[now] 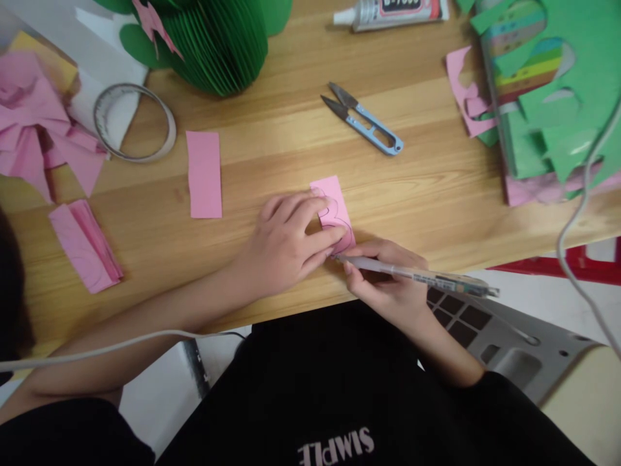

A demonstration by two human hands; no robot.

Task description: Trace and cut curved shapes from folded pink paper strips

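Note:
My left hand [288, 243] lies flat with fingers together, pressing a small pink paper slip [332, 194] onto the wooden table [436, 194]. A curved pen line shows on the slip. My right hand [388, 281] is closed round a grey pen [417, 275] whose tip touches the slip's near end, beside my left fingertips. The pen's barrel points to the right, past the table's front edge.
Blue thread snips [363, 120] lie behind the slip. A second pink slip [204, 173], a folded pink piece [86, 244] and a tape ring [134, 122] sit left. A green paper ball [218, 39], glue tube [392, 11] and green paper scraps [548, 97] line the back and right.

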